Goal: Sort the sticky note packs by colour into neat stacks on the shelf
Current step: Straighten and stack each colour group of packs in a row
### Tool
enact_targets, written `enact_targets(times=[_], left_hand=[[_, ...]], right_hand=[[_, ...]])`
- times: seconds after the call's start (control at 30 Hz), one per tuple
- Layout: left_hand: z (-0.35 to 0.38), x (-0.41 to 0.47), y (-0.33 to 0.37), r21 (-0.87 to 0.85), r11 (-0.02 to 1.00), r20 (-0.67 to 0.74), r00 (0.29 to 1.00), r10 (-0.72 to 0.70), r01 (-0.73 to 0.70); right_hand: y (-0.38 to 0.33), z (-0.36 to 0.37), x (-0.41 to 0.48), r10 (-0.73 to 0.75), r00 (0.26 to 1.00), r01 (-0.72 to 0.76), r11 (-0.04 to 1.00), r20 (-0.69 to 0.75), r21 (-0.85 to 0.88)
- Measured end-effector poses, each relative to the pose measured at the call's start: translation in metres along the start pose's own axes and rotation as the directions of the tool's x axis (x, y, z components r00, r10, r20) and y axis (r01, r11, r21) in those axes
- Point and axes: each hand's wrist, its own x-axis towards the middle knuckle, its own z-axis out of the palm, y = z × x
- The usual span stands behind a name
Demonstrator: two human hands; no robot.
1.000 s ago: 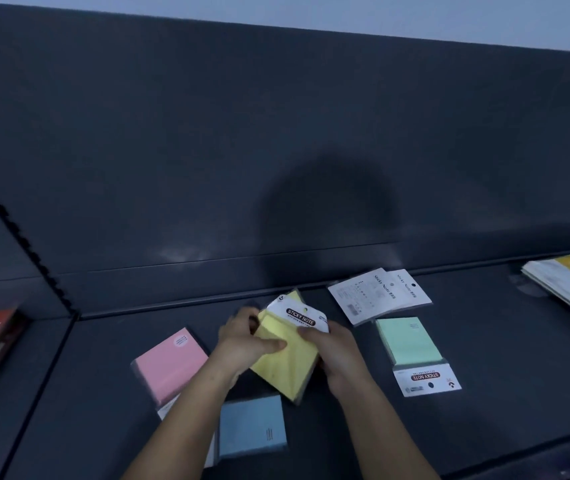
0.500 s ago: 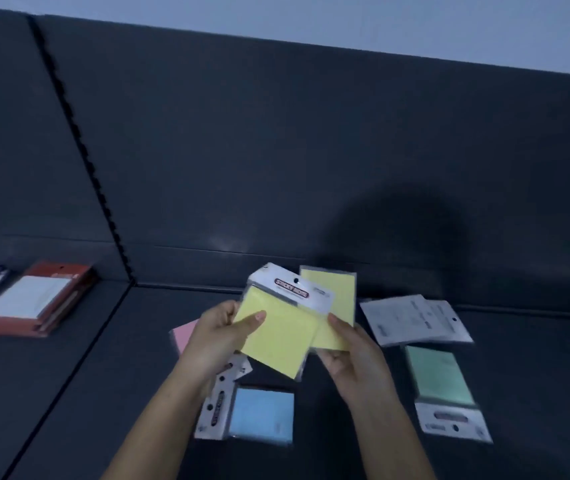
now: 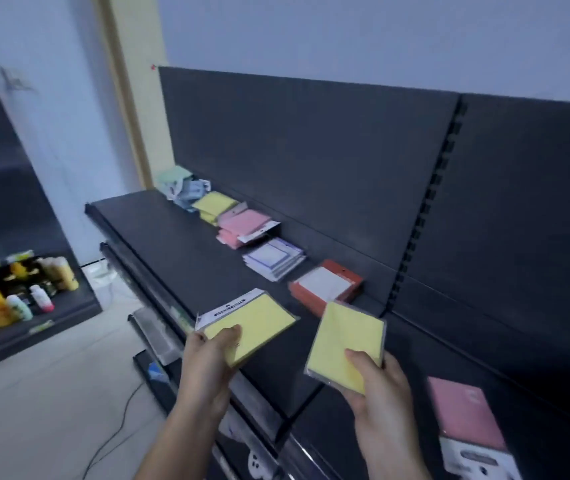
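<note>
The left hand (image 3: 211, 356) grips a header-card yellow pack (image 3: 254, 323) by its near corner, thumb pressed on the yellow face and the other fingers out of sight beneath. The pack lies almost flat and reaches away from the hand to the upper right, with its white header card along the far left edge. The right hand (image 3: 378, 386) pinches a second yellow pack (image 3: 344, 341) at its lower edge, thumb on top and fingers curled under. This pack tilts up from the hand with its face to the camera. The two packs are held apart with a clear gap between them, both above the front part of the dark shelf (image 3: 172, 244). Both forearms rise from the bottom edge, bare, the left one slanting in from the lower left.

Along the back of the shelf runs a row. Nearest the hands is a red-edged stack (image 3: 326, 284), then a white stack with blue borders (image 3: 274, 258), a pink stack (image 3: 245, 225), a yellow stack (image 3: 214, 204) and a loose heap of green and blue packs (image 3: 181, 185) at the far end. To the right of the right hand a single pink pack (image 3: 463, 412) lies flat on the next shelf bay, header card nearest the camera. At the far left another shelf unit holds bottles (image 3: 16, 301), too blurred to tell apart.
</note>
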Motion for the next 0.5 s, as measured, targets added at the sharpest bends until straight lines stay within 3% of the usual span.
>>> enact_targets(times=[0.23, 0.5], left_hand=[[-0.085, 0.087, 0.076, -0.084, 0.996, -0.193, 0.981, 0.020, -0.037], [-0.145, 0.159, 0.140, -0.054, 0.997, -0.169, 0.984, 0.053, -0.063]], right_hand=[[0.066, 0.144, 0.013, 0.031, 0.984, 0.006, 0.978, 0.174, -0.208], [0.114, 0.243, 0.036, 0.039, 0.976, 0.031, 0.950, 0.215, -0.311]])
